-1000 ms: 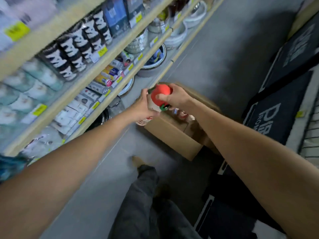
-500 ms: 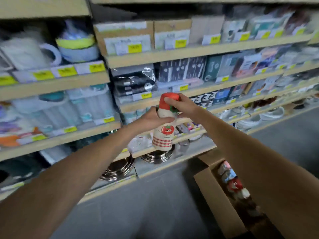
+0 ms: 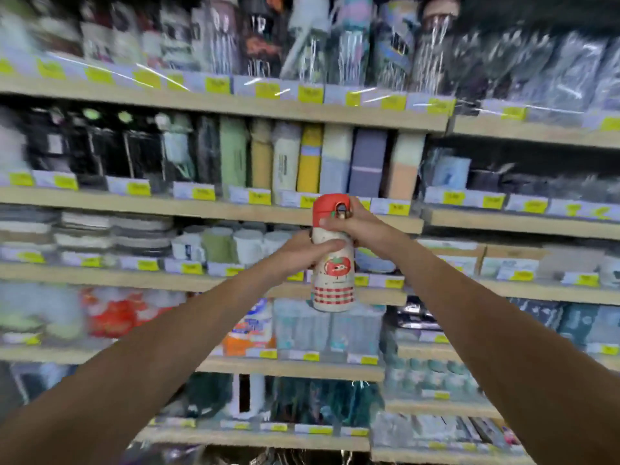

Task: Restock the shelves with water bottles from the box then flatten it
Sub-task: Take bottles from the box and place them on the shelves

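You face wooden shelves (image 3: pixel 235 109) fronted with yellow price tags (image 3: pixel 260 198). Tall pastel boxes (image 3: pixel 335 159) stand upright on one. Blurred cups (image 3: pixel 248 245) sit just below.

Blur smears the goods on the shelves (image 3: pixel 188 204); yellow price tags (image 3: pixel 260 198) unreadable. My left hand (image 3: pixel 300 253) covers part of the water bottle (image 3: pixel 333 283), my right hand (image 3: pixel 360 226) one side of its lid (image 3: pixel 323 208). My forearms (image 3: pixel 134 380) are cut off by the lower edge.

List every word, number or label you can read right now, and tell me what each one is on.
Nothing reads clearly in this view; the picture is motion-blurred.
Yellow price tags on the shelves: blurred, no digits legible.
Water bottle, held by the left hand and right hand: a tomato picture and red checks, no legible words.
Pastel boxes behind: dark print marks, too blurred to read.
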A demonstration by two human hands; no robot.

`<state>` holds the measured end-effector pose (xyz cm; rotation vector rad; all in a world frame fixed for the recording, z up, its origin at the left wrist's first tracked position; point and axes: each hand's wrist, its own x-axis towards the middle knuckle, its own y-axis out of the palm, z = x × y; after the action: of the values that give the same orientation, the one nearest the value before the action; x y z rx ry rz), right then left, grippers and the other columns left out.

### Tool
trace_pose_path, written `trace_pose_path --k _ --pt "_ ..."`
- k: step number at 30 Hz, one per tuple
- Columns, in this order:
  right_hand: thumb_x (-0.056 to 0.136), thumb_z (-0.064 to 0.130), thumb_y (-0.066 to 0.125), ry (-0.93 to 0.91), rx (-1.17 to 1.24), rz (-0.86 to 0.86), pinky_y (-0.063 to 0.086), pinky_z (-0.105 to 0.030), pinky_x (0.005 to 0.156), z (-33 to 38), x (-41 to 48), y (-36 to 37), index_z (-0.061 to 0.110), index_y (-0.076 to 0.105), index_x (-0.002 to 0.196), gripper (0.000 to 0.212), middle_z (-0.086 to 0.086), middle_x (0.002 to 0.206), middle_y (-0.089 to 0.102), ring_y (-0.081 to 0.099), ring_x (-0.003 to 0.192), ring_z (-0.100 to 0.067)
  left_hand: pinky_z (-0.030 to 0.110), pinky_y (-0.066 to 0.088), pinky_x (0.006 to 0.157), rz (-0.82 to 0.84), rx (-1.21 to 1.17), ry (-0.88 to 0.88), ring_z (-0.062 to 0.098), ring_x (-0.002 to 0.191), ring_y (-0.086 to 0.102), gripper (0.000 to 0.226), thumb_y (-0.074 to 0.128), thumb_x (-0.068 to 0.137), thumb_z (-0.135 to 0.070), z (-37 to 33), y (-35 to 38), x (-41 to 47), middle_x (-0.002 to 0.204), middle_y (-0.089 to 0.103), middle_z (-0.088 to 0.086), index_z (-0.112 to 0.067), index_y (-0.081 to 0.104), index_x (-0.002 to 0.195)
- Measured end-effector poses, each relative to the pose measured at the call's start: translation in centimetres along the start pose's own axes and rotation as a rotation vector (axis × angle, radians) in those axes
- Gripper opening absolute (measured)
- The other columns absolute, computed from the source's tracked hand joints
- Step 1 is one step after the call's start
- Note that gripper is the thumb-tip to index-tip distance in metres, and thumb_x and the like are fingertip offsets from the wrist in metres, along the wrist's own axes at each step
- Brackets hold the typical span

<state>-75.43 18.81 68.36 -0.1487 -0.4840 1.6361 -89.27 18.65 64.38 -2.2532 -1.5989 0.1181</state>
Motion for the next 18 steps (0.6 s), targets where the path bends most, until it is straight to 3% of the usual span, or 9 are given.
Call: trace_pose_path --k 3,8,9,10,12,15,18 --pt "0.084 0.020 0.071 -0.091 -0.046 0.013 0.049 -0.021 0.073 4.7 3.0 3.6 0.019 0.034 0.130 0.059 0.003 0.105 0.058 0.059 0.094 -0.013 0.017 0.052 0.063 -0.105 0.015 0.051 0.005 0.079 0.065 0.021 0.065 0.086 -0.035 -1.3 -5.9 -0.9 0.096 0.069 -0.003 -0.025 0.059 0.104" --pt "0.083 0.017 0.071 -0.302 -0.086 -0.017 0.041 0.000 0.064 12.6 7.2 9.2 0.014 0.039 0.132 0.059 0.007 0.099 0.056 0.054 0.086 -0.004 0.007 0.045 0.050 -0.285 0.064 0.166 -0.005 0.066 0.062 0.020 0.064 0.088 -0.033 -3.6 -15.1 -1.2 0.090 0.069 -0.006 -0.022 0.061 0.104" --pt "0.081 0.020 0.072 -0.340 -0.082 -0.025 0.044 -0.003 0.075 13.9 8.1 10.1 0.015 0.040 0.133 0.061 0.004 0.106 0.059 0.057 0.093 -0.009 0.008 0.046 0.053 -0.324 0.063 0.190 -0.005 0.070 0.062 0.020 0.063 0.088 -0.032 -4.0 -16.7 -0.9 0.092 0.070 -0.006 -0.022 0.061 0.105" --pt "0.079 0.023 0.073 -0.367 -0.073 -0.027 0.047 -0.014 0.088 15.1 9.2 11.0 0.018 0.040 0.133 0.064 0.001 0.113 0.061 0.058 0.101 -0.015 0.009 0.047 0.055 -0.365 0.060 0.216 -0.003 0.074 0.063 0.021 0.063 0.088 -0.032 -4.7 -18.3 -0.7 0.096 0.070 -0.003 -0.022 0.061 0.106" --pt "0.080 0.021 0.071 -0.409 -0.055 0.011 0.047 -0.031 0.093 17.1 10.6 12.1 0.018 0.042 0.129 0.057 -0.003 0.117 0.061 0.058 0.106 -0.019 0.006 0.047 0.055 -0.462 0.070 0.266 0.001 0.079 0.062 0.028 0.064 0.087 -0.028 -5.7 -21.0 0.0 0.103 0.069 0.001 -0.016 0.059 0.113" --pt "0.087 0.015 0.064 -0.480 -0.048 0.068 0.045 -0.026 0.086 20.3 13.4 13.3 0.016 0.039 0.133 0.051 0.000 0.114 0.059 0.057 0.102 -0.015 0.000 0.040 0.048 -0.593 0.074 0.351 -0.006 0.073 0.053 0.029 0.065 0.087 -0.018 -7.3 -25.2 1.4 0.090 0.061 -0.010 -0.018 0.049 0.111" --pt "0.086 0.011 0.065 -0.582 -0.067 0.075 0.046 -0.020 0.080 23.1 16.0 13.3 0.015 0.040 0.133 0.053 0.002 0.110 0.059 0.057 0.098 -0.011 0.001 0.042 0.054 -0.652 0.114 0.458 -0.010 0.076 0.052 0.043 0.068 0.085 -0.016 -8.7 -28.2 3.0 0.091 0.056 -0.014 -0.020 0.043 0.119"
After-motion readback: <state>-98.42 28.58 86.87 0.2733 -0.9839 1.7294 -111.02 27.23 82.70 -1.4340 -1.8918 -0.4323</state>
